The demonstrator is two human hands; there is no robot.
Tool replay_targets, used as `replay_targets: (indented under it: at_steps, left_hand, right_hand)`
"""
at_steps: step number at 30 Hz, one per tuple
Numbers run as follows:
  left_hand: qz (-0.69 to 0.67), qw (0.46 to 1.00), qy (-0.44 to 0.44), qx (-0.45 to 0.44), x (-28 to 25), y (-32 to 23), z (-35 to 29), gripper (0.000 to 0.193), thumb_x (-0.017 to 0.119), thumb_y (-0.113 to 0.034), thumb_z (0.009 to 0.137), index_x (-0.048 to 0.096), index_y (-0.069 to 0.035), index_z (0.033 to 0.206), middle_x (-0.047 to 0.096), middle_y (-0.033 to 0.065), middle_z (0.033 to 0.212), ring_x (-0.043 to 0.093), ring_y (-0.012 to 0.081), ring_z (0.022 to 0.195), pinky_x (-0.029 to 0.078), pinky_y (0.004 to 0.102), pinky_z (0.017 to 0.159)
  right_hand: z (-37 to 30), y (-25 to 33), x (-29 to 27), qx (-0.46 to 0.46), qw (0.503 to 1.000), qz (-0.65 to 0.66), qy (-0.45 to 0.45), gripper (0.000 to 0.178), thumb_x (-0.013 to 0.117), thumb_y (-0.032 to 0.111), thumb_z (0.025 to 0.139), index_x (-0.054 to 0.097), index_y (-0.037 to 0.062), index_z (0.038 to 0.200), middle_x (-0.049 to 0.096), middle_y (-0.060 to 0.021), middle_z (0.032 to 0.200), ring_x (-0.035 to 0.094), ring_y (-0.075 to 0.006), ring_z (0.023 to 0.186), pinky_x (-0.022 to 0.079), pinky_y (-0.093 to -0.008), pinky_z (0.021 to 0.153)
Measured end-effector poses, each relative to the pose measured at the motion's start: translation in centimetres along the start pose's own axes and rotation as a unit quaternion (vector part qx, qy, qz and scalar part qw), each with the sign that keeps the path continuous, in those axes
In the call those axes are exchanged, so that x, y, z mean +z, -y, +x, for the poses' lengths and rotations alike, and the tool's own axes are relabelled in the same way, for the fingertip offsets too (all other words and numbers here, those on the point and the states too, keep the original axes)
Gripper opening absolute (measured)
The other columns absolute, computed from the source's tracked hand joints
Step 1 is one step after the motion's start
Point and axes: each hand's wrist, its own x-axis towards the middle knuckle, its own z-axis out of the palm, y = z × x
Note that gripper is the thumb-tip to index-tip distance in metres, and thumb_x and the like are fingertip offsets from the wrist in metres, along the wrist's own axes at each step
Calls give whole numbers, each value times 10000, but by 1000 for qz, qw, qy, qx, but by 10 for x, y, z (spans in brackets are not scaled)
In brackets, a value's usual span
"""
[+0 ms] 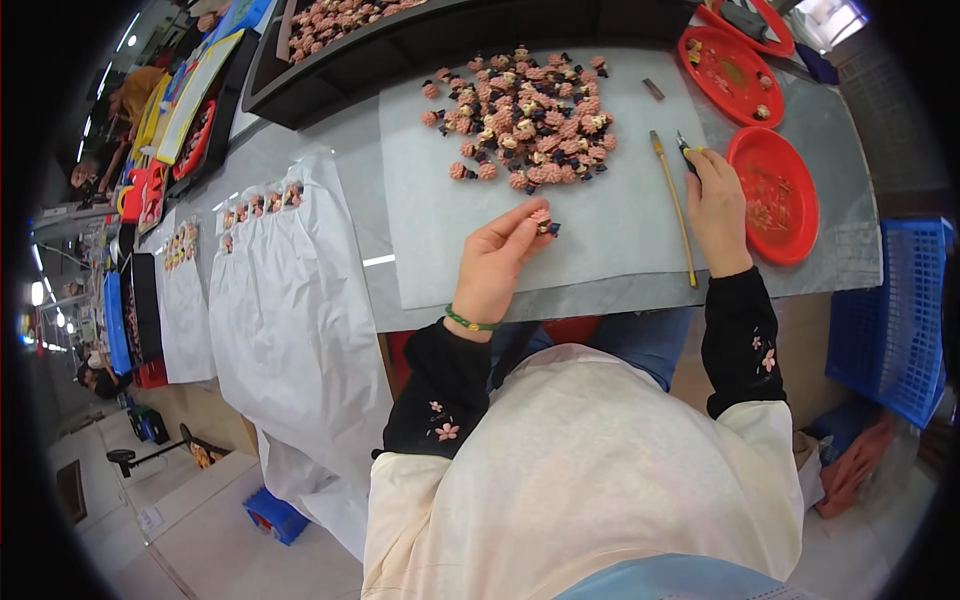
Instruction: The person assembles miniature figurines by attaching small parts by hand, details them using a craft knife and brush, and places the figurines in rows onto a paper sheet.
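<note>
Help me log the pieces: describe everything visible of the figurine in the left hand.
The figurine has a pink, ridged top and dark blue parts opposite; it looks like plastic or resin. The left hand pinches it between thumb and fingers, tilted, dark end toward the right, over the white sheet, just below the pile in the picture. Finer detail is too small to tell.

Blue crate point(888, 318) at far R w/ crumpled pinkish item point(853, 468) nr it, sm. blue bin point(275, 516) on flr point(215, 560), L.
</note>
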Motion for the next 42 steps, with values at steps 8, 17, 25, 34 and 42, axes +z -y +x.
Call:
replay_targets:
  at_steps: [8, 17, 25, 34, 42]
  left_hand:
    - [6, 1000, 7, 10, -6, 11, 2, 319, 562, -59, 820, 502, 46, 1115, 584, 110, 1004, 576, 142, 845, 471, 244, 761]
    - [-2, 999, 35, 18, -7, 13, 2, 274, 537, -53, 835, 506, 43, 1090, 586, 113, 993, 582, 166, 869, 471, 254, 773]
    - [-4, 1000, 29, 8, -9, 13, 2, 272, 545, -49, 829, 509, 51, 1079, 595, 121, 974, 588, 166, 837, 480, 258, 751]
    - [15, 1000, 19, 13, -8, 15, 1, 270, 560, -41, 816, 526, 54, 1067, 601, 125, 948, 589, 168, 824, 486, 260, 739]
    - [26, 999, 18, 14, -8, 15, 1, 260, 560, -33, 814, 536, 55, 1057, 601, 128, 945, 590, 173, 821, 489, 262, 738]
  right_hand:
    - [0, 33, -24, 43, 993, 92, -56, 301, 469, -12, 796, 520, -12, 1093, 541, -144, 815, 516, -201, 696, 411, -278, 633]
    - [-19, 92, -7, -133, 965, 201, 106, 156, 583, 67, 770, 564, 15, 915, 529, -108, 708, 516, -246, 609, 405, -312, 531]
    - [-14, 101, -5, -215, 964, 119, 98, 169, 643, 115, 710, 578, 52, 853, 510, -62, 668, 505, -218, 583, 397, -320, 509]
    - [-7, 98, -5, -267, 956, 75, 97, 174, 666, 144, 683, 577, 74, 815, 489, -34, 644, 493, -193, 567, 389, -311, 496]
    - [-7, 98, -5, -273, 955, 65, 96, 169, 665, 154, 680, 577, 79, 803, 484, -25, 640, 489, -181, 567, 384, -306, 493]
